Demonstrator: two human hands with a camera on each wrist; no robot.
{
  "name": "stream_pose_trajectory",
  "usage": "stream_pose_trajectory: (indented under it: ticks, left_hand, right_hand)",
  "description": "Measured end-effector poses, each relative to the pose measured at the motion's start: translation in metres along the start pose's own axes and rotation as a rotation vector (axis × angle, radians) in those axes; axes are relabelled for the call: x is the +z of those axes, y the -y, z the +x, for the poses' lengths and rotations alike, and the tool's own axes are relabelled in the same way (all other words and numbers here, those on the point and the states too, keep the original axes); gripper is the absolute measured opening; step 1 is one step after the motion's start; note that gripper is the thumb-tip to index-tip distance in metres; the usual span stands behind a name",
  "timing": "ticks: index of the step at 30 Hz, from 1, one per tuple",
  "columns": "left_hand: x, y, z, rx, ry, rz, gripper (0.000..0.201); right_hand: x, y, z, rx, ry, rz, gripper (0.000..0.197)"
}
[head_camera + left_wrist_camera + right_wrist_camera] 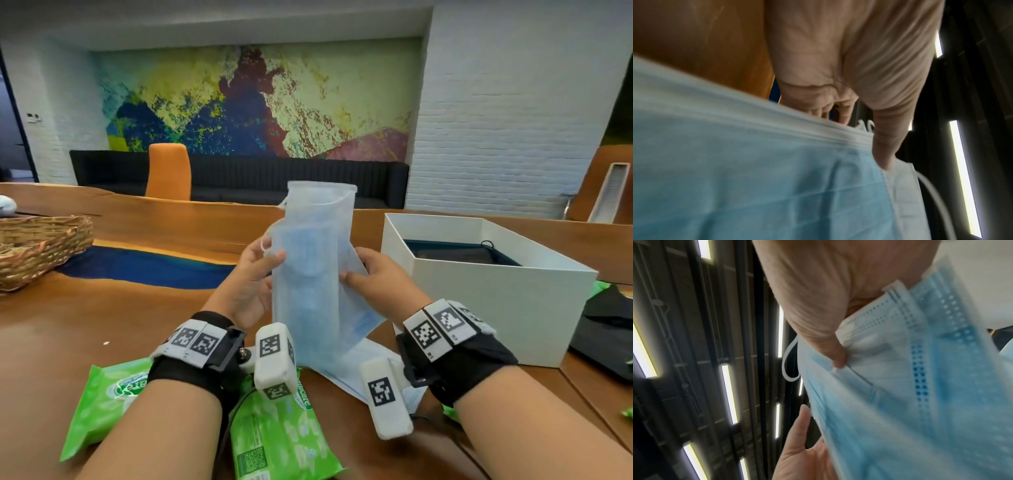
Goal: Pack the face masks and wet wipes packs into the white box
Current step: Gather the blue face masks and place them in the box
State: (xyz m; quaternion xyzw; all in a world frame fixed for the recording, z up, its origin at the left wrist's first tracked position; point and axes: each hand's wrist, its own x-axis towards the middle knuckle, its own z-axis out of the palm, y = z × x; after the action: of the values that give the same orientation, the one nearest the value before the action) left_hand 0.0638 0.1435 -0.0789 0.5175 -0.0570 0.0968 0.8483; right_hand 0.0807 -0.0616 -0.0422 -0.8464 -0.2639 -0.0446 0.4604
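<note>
Both my hands hold a bunch of light blue face masks [310,274] upright above the wooden table. My left hand [263,263] pinches their left edge between thumb and fingers. My right hand [356,270] pinches the right edge. The left wrist view shows my left thumb [885,155] pressed on the blue masks [756,186]. In the right wrist view my right thumb [836,356] presses on the masks [910,394]. More masks [376,363] lie flat on the table below. Two green wet wipes packs [102,401] [281,438] lie near my forearms. The open white box [513,298] stands to the right.
A wicker basket [37,250] sits at the far left on the wooden table [85,325]. Inside the box lies a dark item [459,253]. A black bag [609,329] rests right of the box. An orange chair [169,174] stands behind the table.
</note>
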Motion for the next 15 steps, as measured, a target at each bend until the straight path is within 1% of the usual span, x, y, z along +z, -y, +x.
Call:
stream_pose_trajectory:
  ticks: [2, 3, 4, 6, 8, 10, 12, 15]
  left_hand:
    - [0.002, 0.003, -0.001, -0.089, 0.098, 0.019, 0.061]
    - [0.004, 0.004, -0.003, -0.126, 0.145, 0.031, 0.060]
    - [0.006, 0.004, -0.004, -0.149, 0.164, 0.044, 0.057]
    - [0.009, 0.005, -0.005, -0.162, 0.152, 0.084, 0.050]
    - [0.009, 0.006, -0.006, -0.156, 0.145, 0.104, 0.049]
    - [0.007, 0.005, -0.004, -0.117, 0.114, 0.087, 0.047]
    - [0.006, 0.004, -0.003, -0.076, 0.100, 0.068, 0.049]
    - [0.007, 0.002, -0.005, -0.013, 0.162, 0.094, 0.057]
  right_hand:
    - [0.001, 0.000, 0.000, -0.020, -0.041, 0.088, 0.011]
    - [0.001, -0.001, 0.000, -0.029, -0.036, 0.113, 0.012]
    - [0.003, -0.001, 0.000, -0.036, -0.024, 0.126, 0.013]
    - [0.006, -0.002, 0.001, -0.035, -0.009, 0.137, 0.015]
    - [0.010, -0.004, 0.001, -0.020, -0.005, 0.166, 0.015]
    - [0.013, -0.006, 0.000, -0.001, 0.000, 0.208, 0.014]
    - [0.014, -0.007, 0.001, 0.012, -0.018, 0.255, 0.018]
    - [0.013, -0.009, 0.004, -0.008, -0.049, 0.362, 0.022]
